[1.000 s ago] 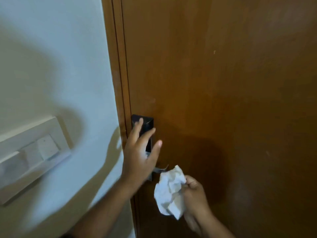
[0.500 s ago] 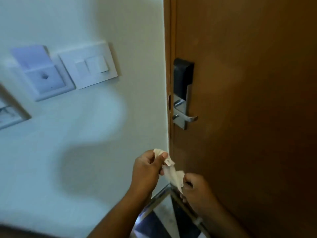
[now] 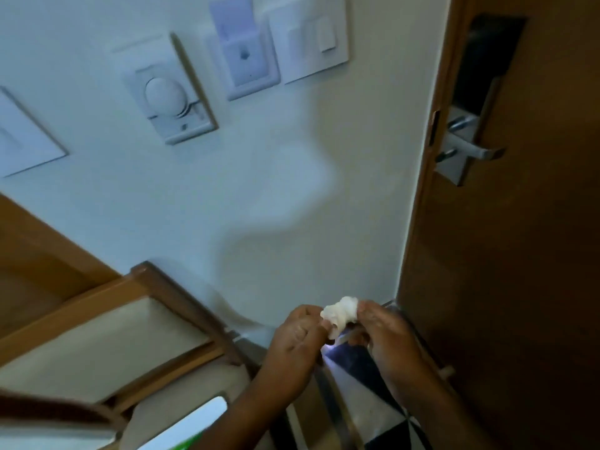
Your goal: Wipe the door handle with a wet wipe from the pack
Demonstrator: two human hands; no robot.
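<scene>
A crumpled white wet wipe (image 3: 341,314) is bunched into a small ball between both hands, low in the view. My left hand (image 3: 297,336) pinches its left side and my right hand (image 3: 380,332) pinches its right side. The silver lever door handle (image 3: 472,150) sits on its metal plate under a black lock panel (image 3: 487,56) on the brown wooden door (image 3: 519,271), far up and to the right of my hands. A white and green object (image 3: 191,423), perhaps the wipe pack, shows at the bottom edge, blurred.
White wall plates hang on the wall (image 3: 259,190): a switch (image 3: 311,40), a card holder (image 3: 243,56) and a round dial (image 3: 168,92). A wooden stand with a cream panel (image 3: 107,336) stands at lower left. Black and white floor tiles (image 3: 373,401) lie below my hands.
My left hand has left the handle and joined my right on the wipe, which is now balled up small. Both hands dropped well below the handle, and the view swung left and down.
</scene>
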